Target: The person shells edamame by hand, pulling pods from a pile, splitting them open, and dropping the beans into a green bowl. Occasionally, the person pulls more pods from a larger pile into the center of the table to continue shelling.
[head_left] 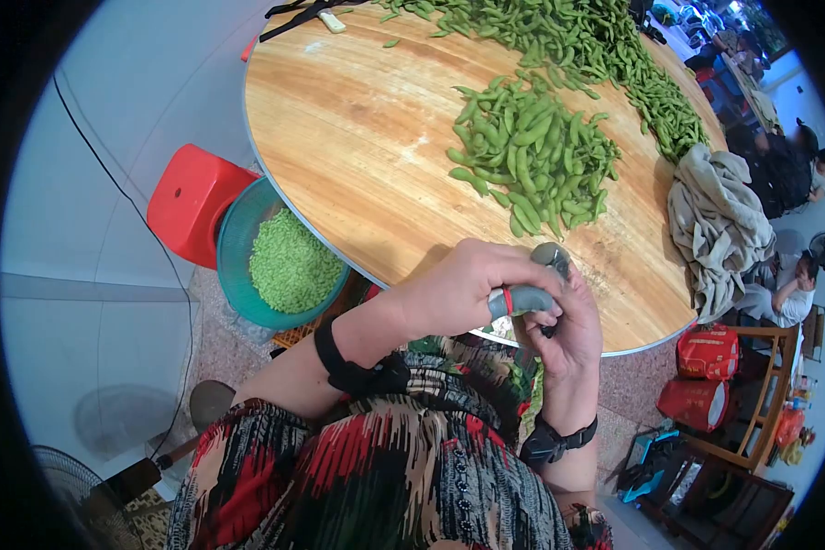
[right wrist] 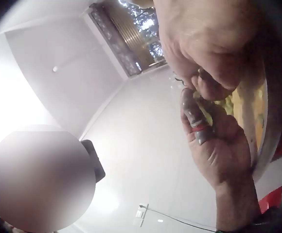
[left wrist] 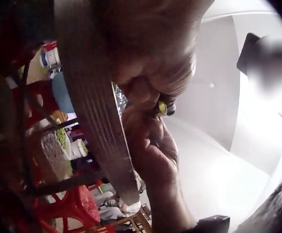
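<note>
My left hand (head_left: 463, 289) and right hand (head_left: 577, 325) meet over the near edge of the round wooden table. Grey covers wrap both thumbs; a red band circles the left thumb cover (head_left: 527, 301). Between the fingertips they pinch a green soybean pod (left wrist: 163, 108), mostly hidden by the fingers. In the right wrist view, the left hand (right wrist: 219, 150) lies palm-up below the right hand (right wrist: 209, 48). Just beyond the hands lies a small pile of soybean pods (head_left: 536, 151) on the table (head_left: 357, 128).
A larger heap of pods (head_left: 568, 37) spreads along the far side. A crumpled grey cloth (head_left: 717, 220) lies at the right edge. Below left, shelled beans (head_left: 293, 261) fill a teal basin (head_left: 234, 266) beside a red stool (head_left: 188, 202). People sit farther right.
</note>
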`<action>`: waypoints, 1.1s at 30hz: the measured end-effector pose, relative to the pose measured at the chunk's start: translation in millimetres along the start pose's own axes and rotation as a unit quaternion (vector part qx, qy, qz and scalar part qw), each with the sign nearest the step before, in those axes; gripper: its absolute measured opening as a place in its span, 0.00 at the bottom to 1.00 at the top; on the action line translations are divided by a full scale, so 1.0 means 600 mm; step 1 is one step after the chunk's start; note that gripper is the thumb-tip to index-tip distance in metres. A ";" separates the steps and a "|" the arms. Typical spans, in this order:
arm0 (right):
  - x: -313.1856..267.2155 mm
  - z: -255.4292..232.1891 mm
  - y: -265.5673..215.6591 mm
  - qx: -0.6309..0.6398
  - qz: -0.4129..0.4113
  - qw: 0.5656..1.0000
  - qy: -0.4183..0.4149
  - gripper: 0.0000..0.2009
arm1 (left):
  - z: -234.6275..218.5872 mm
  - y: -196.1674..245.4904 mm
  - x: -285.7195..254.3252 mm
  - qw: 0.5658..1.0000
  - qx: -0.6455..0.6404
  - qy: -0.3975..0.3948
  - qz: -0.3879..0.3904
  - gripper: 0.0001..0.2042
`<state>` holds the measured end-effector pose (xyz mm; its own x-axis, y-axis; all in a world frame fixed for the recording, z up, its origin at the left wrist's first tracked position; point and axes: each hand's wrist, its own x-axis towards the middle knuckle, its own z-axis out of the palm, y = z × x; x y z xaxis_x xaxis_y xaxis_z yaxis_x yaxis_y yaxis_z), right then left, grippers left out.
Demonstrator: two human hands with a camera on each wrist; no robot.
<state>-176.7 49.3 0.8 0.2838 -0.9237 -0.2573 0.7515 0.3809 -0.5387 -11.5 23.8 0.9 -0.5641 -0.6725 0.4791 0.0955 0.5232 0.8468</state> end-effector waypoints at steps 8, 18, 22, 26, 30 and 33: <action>0.003 0.015 0.001 -0.090 -0.070 0.993 0.011 0.11 | 0.015 0.010 -0.014 0.808 -0.526 0.058 -0.260 0.06; -0.012 0.044 -0.056 -0.701 -0.073 0.705 -0.075 0.06 | -0.055 0.008 -0.031 0.874 -0.311 0.240 -0.284 0.09; 0.050 0.071 -0.005 -0.855 -0.220 0.467 0.060 0.10 | -0.054 0.002 -0.023 0.888 -0.289 0.240 -0.265 0.07; 0.068 0.057 0.013 -0.904 -0.228 0.353 0.080 0.10 | -0.049 -0.001 -0.026 0.890 -0.268 0.240 -0.280 0.07; 0.055 0.064 0.013 -0.915 -0.186 0.353 0.065 0.06 | -0.041 0.003 -0.024 0.898 -0.235 0.235 -0.288 0.09; 0.040 0.040 0.000 -0.868 -0.238 0.435 0.034 0.05 | -0.023 -0.001 -0.024 0.909 -0.180 0.229 -0.298 0.10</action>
<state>-155.7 26.3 13.6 0.2800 -0.9337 0.2232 -0.8821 -0.3420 -0.3239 7.8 26.0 -3.5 -0.2103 -0.9711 -0.1129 0.1934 -0.1546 0.9689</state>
